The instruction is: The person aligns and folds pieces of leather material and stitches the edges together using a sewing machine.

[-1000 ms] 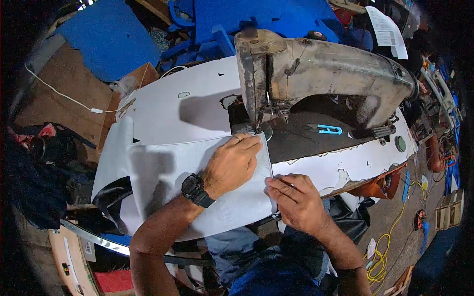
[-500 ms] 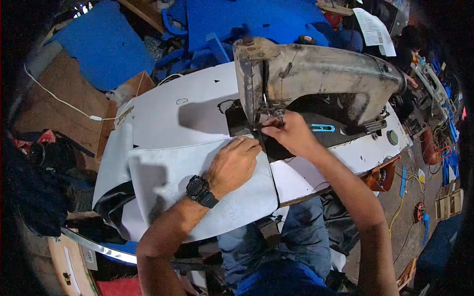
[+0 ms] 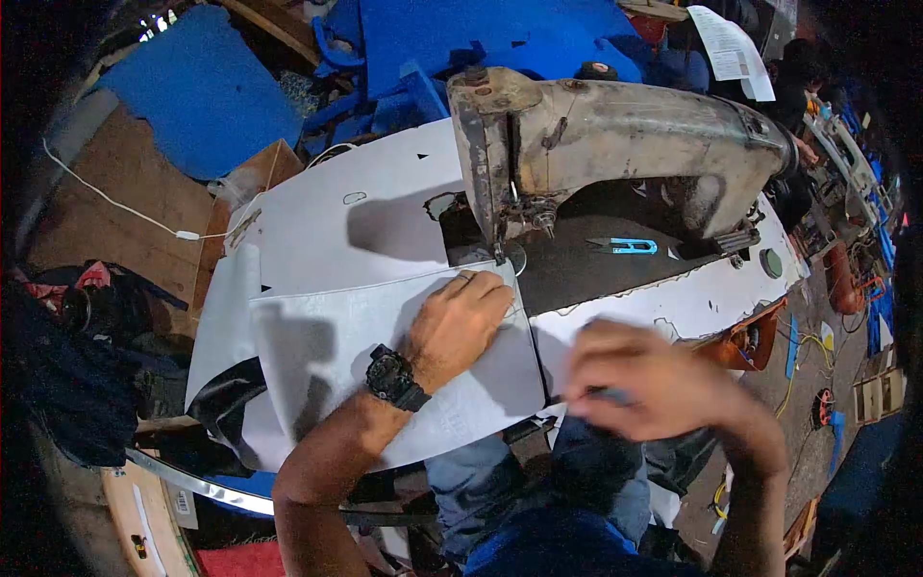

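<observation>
My left hand [image 3: 460,322], wearing a dark watch, presses on a white-backed sheet of material [image 3: 375,351] with its fingers bent together near the right edge. The sheet lies on the white table top [image 3: 308,226], and its far edge runs up to the needle area of a worn, greyish sewing machine [image 3: 615,125]. My right hand [image 3: 644,380] is in the air just right of the sheet, over the table's near edge. Motion smears its fingers, so what they hold, if anything, is unclear. Small blue thread snips [image 3: 627,246] lie on the machine's dark bed [image 3: 596,274].
Blue sheets and offcuts [image 3: 202,91] are piled behind the table. A white cord [image 3: 111,204] hangs at the left by a brown board [image 3: 144,183]. A printed paper [image 3: 733,53] is at the back right. Part of another person's hand [image 3: 806,150] shows beyond the machine.
My right hand has pulled away from the needle area, toward me and to the right. My left hand stays on the sheet. The machine's needle area and the snips are now uncovered.
</observation>
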Demonstrator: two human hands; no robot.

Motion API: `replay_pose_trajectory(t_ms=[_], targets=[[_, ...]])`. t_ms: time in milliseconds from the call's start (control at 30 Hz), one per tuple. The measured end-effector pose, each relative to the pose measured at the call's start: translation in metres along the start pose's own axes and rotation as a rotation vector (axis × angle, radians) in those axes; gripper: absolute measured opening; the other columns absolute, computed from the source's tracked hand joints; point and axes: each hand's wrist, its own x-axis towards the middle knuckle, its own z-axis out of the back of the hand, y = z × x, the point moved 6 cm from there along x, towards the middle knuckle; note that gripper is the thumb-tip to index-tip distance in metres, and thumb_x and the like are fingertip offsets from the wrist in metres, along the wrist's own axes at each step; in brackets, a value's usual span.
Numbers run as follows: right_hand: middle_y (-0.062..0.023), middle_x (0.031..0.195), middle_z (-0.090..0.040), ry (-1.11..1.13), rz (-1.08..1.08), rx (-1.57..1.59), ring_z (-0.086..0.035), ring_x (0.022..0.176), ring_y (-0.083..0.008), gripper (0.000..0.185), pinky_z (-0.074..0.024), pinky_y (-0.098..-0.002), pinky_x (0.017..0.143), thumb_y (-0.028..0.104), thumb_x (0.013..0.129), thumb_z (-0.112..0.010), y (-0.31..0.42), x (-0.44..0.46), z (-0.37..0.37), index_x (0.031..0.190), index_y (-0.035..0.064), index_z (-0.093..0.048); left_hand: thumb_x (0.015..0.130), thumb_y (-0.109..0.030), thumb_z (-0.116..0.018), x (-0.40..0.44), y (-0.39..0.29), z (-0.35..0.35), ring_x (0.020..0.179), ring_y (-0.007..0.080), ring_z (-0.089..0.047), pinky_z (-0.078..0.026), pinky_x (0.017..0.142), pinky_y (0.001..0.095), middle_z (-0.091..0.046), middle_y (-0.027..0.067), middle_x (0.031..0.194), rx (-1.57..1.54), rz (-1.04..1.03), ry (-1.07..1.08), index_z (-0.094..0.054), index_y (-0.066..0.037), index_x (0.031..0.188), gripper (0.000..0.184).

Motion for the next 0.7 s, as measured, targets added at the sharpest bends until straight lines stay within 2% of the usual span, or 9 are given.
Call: replay_pose_trajectory(t_ms=[67,133,233,300,367,433,567,633,700], targets=[[-0.0093,0.092,-0.069,-0.282,-0.086,-0.146,-0.065,0.092,-0.0300,0.012,-0.0514,-0.0442,0.087,0.008,0.088,-0.073,-0.007,-0.025,0.071,0.098,0.0101,-0.067,0.091,-0.007,-0.070,0.001,-0.003,0.002,0.094,0.0325,-0.069,-0.058,0.085,0.0434,-0.070,0.0103,0.106,0.010,-0.026,0.004,-0.071,-0.004,0.102,0.011],[-0.0099,0.087,-0.069,-0.646,-0.177,-0.631,-0.065,0.084,-0.0264,0.017,-0.0521,-0.0419,0.080,0.016,0.094,-0.070,-0.050,-0.051,0.197,0.109,0.0085,-0.069,0.091,-0.007,-0.070,0.002,-0.004,0.000,0.095,0.0316,-0.069,-0.059,0.085,0.0418,-0.071,0.0098,0.106,0.056,-0.060,-0.003,-0.071,-0.004,0.102,0.011],[-0.0108,0.079,-0.068,-0.615,-0.396,-1.648,-0.065,0.073,-0.0210,0.032,-0.0532,-0.0385,0.070,0.028,0.103,-0.065,-0.149,-0.089,0.371,0.126,0.0061,-0.072,0.092,-0.009,-0.071,0.002,-0.004,0.001,0.097,0.0303,-0.070,-0.059,0.086,0.0397,-0.072,0.0093,0.108,0.055,-0.063,-0.013,-0.073,-0.004,0.104,0.013],[-0.0103,0.083,-0.071,-0.517,-0.474,-1.402,-0.065,0.076,-0.0198,0.038,-0.0535,-0.0383,0.072,0.034,0.105,-0.062,-0.185,-0.098,0.393,0.128,0.0047,-0.071,0.092,-0.010,-0.071,0.000,-0.003,-0.001,0.098,0.0297,-0.070,-0.059,0.088,0.0388,-0.072,0.0090,0.109,0.073,-0.068,-0.008,-0.074,-0.004,0.105,0.015],[-0.0090,0.089,-0.074,-0.574,-0.728,-0.734,-0.066,0.080,-0.0175,0.044,-0.0538,-0.0364,0.074,0.039,0.106,-0.061,-0.230,-0.112,0.407,0.129,0.0029,-0.070,0.092,-0.010,-0.072,0.001,-0.003,-0.001,0.099,0.0288,-0.071,-0.059,0.089,0.0378,-0.073,0.0086,0.110,0.086,-0.068,-0.002,-0.075,-0.004,0.105,0.015],[-0.0075,0.095,-0.076,-0.638,-0.851,-0.403,-0.066,0.084,-0.0157,0.050,-0.0541,-0.0352,0.077,0.044,0.105,-0.061,-0.268,-0.133,0.422,0.128,0.0007,-0.070,0.092,-0.010,-0.071,0.002,-0.005,0.000,0.101,0.0276,-0.071,-0.059,0.089,0.0369,-0.073,0.0083,0.110,0.090,-0.065,0.007,-0.075,-0.004,0.105,0.015],[-0.0105,0.111,-0.075,-0.915,-0.543,-0.509,-0.067,0.098,-0.0171,0.048,-0.0545,-0.0358,0.084,0.042,0.108,-0.055,-0.242,-0.163,0.388,0.132,0.0034,-0.070,0.092,-0.010,-0.071,0.001,-0.005,-0.005,0.103,0.0256,-0.070,-0.059,0.090,0.0358,-0.073,0.0080,0.111,0.152,-0.110,0.051,-0.075,-0.002,0.104,0.015],[-0.0163,0.128,-0.070,-1.038,-0.295,-0.768,-0.067,0.111,-0.0203,0.049,-0.0525,-0.0367,0.096,0.041,0.112,-0.047,-0.249,-0.183,0.375,0.143,0.0075,-0.064,0.092,-0.011,-0.071,0.000,-0.005,-0.005,0.104,0.0251,-0.070,-0.058,0.090,0.0354,-0.072,0.0081,0.112,0.172,-0.120,0.051,-0.074,-0.002,0.105,0.016],[-0.0183,0.135,-0.067,-1.070,-0.275,-0.910,-0.067,0.116,-0.0242,0.053,-0.0483,-0.0374,0.104,0.043,0.112,-0.044,-0.263,-0.210,0.352,0.148,0.0077,-0.059,0.091,-0.011,-0.071,-0.001,-0.006,-0.006,0.104,0.0255,-0.070,-0.059,0.090,0.0354,-0.071,0.0081,0.113,0.180,-0.155,0.036,-0.074,-0.002,0.106,0.018]])
